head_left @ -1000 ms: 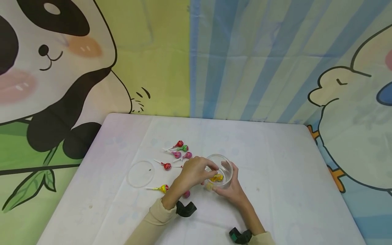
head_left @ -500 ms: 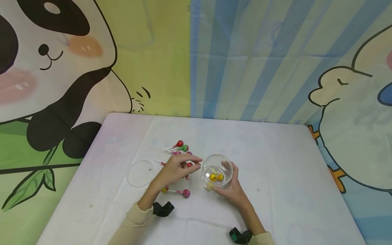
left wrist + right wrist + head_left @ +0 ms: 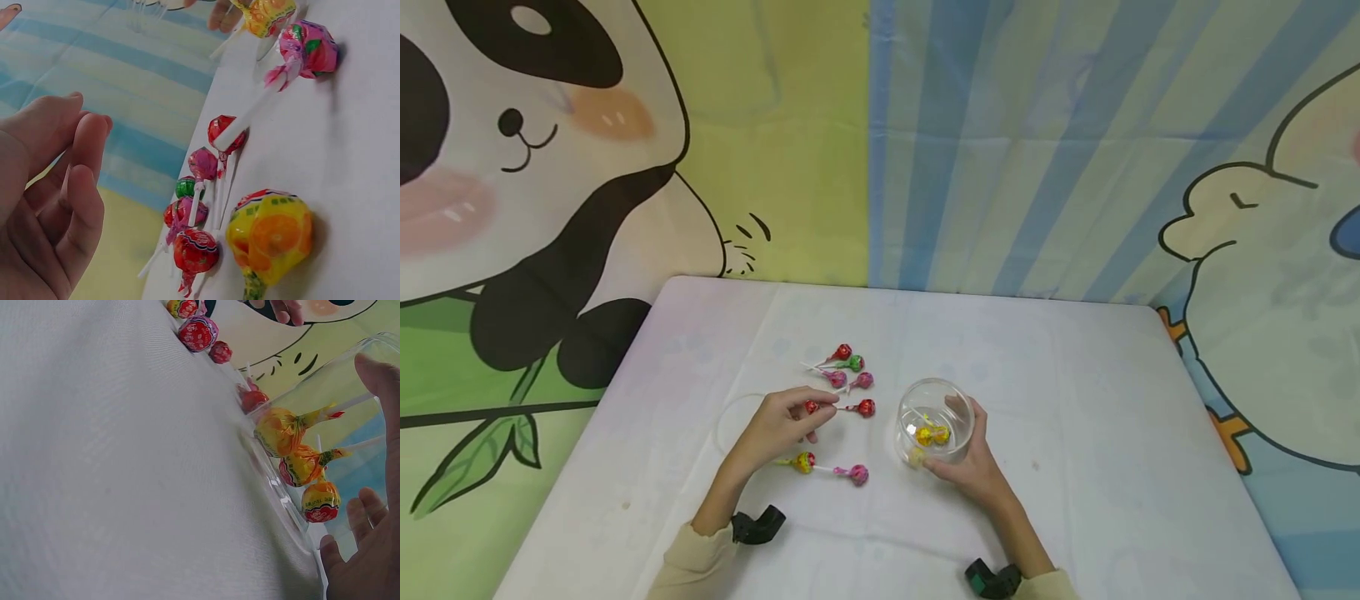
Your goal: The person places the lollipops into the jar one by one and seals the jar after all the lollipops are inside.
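My right hand (image 3: 973,450) holds a clear round jar (image 3: 912,398) from its right side, thumb and fingers spread around the wall. Inside, three yellow-wrapped lollipops (image 3: 279,431) show in the right wrist view, heads at the bottom and sticks leaning up. My left hand (image 3: 786,425) hovers over the left part of the table, fingers loosely bent with nothing between them. Just beyond its fingertips lies a red lollipop (image 3: 867,408), while another red lollipop (image 3: 812,407) is partly hidden under the fingers. A yellow lollipop (image 3: 805,462) and a pink lollipop (image 3: 857,475) lie nearer me.
Farther back on the white table (image 3: 1075,400) lies a cluster of red, green and pink lollipops, including a green lollipop (image 3: 854,363). A clear round lid (image 3: 722,425) lies at the left, partly covered by my left hand. A cartoon-printed curtain (image 3: 1000,150) hangs behind.
My left hand let go of a yellow lollipop inside the jar, came out and moved left over the loose lollipops. My right hand keeps the jar in the same place.
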Tool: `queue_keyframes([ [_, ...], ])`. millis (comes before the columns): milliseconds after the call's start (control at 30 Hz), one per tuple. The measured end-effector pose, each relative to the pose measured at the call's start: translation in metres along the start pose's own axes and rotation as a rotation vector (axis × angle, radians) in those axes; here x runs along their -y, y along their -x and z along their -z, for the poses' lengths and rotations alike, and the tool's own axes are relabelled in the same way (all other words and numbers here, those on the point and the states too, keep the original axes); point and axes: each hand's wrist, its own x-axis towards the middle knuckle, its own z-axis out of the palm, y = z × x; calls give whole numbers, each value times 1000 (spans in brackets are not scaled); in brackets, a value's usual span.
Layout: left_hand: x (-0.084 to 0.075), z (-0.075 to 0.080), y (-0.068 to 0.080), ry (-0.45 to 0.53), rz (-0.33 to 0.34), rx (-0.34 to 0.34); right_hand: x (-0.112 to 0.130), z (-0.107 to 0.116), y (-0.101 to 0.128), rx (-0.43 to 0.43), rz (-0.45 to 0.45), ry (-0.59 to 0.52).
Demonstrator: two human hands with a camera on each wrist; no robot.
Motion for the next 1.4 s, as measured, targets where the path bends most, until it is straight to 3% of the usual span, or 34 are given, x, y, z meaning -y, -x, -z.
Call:
queue_keyframes([
  [167, -2, -4, -6, -16, -7, 33, -1, 1, -1, 1, 13, -15],
  [467, 0, 2, -9, -114, 8, 30, 0, -3, -1, 4, -3, -33],
  [733, 8, 22, -26, -343, 2, -88, 0, -2, -1, 0, -13, -25],
  [833, 15, 33, -37, -410, 36, -107, 1, -1, -1, 1, -8, -17],
  [933, 23, 42, -48, -478, 87, -72, 0, -1, -1, -2, -5, -11],
  [1133, 42, 46, -60, -540, 170, 74, 0, -1, 0, -5, -18, -18],
  [1400, 48, 42, -63, -542, 175, 86, 1, -1, -1, -2, -11, -8],
])
